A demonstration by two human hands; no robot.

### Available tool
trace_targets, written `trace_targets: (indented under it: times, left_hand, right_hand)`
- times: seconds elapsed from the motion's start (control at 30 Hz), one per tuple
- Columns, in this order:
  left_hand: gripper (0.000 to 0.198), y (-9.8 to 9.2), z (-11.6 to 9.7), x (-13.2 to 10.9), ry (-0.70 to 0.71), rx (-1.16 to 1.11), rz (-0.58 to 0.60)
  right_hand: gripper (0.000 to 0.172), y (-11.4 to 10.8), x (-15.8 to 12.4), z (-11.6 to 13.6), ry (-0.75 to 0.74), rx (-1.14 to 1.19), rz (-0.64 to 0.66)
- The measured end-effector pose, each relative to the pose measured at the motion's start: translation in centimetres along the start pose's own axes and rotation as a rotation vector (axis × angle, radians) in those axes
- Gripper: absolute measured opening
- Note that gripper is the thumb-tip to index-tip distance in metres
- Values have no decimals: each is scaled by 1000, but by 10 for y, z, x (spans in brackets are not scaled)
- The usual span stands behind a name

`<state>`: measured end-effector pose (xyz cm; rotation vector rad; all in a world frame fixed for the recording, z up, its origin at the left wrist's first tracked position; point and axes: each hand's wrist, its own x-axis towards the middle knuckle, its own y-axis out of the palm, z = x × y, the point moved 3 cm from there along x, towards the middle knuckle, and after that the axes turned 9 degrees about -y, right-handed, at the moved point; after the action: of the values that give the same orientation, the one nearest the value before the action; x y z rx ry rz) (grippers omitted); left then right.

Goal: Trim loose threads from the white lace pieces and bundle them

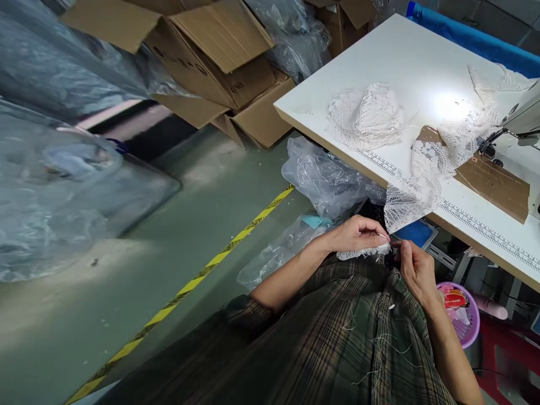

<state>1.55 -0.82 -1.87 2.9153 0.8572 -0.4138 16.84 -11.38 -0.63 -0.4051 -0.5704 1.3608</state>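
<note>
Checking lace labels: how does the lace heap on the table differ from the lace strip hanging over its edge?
The lace heap lies bunched, wholly on the table; the lace strip crosses a cardboard piece and hangs over the edge. The heap is untouched; the strip's lower end meets the left hand. Both are white openwork.

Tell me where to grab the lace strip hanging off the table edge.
Pinch the fanned free end of the lace strip below the table edge, with the hand coming from the seat side, underneath. That end hangs in air with both faces exposed; the upper part lies flat on the cardboard and runs toward the sewing machine, where it may be caught.
</note>
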Motion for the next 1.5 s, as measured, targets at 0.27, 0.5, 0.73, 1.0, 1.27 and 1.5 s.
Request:
trace_targets:
  times: [0.27, 0.5, 0.73, 1.0, 1.27, 1.5]
  left_hand:
    - [37, 1, -4, 0, -36, -73, -51]
    - [30, 0, -3, 2, -106, -93, -37]
    - [32, 3, 4, 5, -110, -122, -24]
    - [49, 1, 59, 15, -203, -60, -207]
    - [31, -19, 77, -4, -166, 353, -141]
    - [31, -1, 29, -3, -101, 109, 0]
  right_hand:
    - [57, 8, 10, 1, 39, -34, -4]
    - [57, 8, 9, 7, 10, -102, 48]
    - [44, 16, 8, -5, 95, 74, 4]
    - [47, 31, -6, -35, 319, 535, 25]
    - [53, 10, -2, -70, 410, 526, -184]
    - [49, 50, 24, -53, 288, 557, -39]
